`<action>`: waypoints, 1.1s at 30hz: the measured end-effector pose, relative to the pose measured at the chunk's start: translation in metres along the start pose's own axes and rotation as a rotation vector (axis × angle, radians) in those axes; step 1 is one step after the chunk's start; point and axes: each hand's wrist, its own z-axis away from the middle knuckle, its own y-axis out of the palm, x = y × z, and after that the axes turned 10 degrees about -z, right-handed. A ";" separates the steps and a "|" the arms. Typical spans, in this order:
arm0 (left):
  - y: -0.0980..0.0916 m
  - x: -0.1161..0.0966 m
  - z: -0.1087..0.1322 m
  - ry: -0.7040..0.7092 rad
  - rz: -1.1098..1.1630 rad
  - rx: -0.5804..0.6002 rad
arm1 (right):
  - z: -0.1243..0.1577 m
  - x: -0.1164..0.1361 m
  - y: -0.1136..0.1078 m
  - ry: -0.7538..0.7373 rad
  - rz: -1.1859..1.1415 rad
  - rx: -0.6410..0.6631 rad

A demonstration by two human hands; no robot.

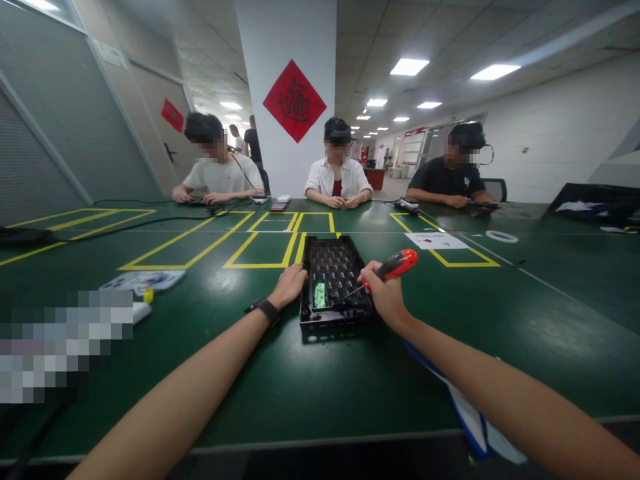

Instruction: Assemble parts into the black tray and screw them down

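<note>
A black open plastic casing (pixel 337 320) lies on the green table in front of me, with rows of small raised parts inside. A small green circuit board (pixel 320 295) sits in its near left corner. My left hand (pixel 289 285) grips the casing's left side, its fingertips partly hidden by the wall. In my right hand (pixel 385 293) is a screwdriver (pixel 400 263) with a red and black handle, held tilted in closed fingers. Its thin shaft slants down and left into the near part of the casing. I cannot tell exactly what the tip touches.
Yellow tape outlines mark the table (pixel 500 347). A white paper (pixel 436 241) and a white ring (pixel 501 237) lie far right. Flat packets (pixel 145 280) are at left, near a dark cable (pixel 135 227). Three people sit across the table. Blue-edged white material (pixel 470 407) hangs beneath my right forearm.
</note>
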 end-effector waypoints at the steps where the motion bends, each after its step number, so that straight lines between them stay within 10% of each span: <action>1: -0.001 -0.002 0.002 0.028 0.049 -0.010 | 0.000 0.000 0.000 -0.003 -0.006 -0.037; 24: -0.007 -0.017 0.013 0.149 0.328 -0.372 | -0.018 0.011 -0.015 -0.124 0.119 -0.116; 33: -0.008 -0.017 0.014 0.176 0.367 -0.402 | -0.012 0.007 -0.010 -0.030 0.006 0.131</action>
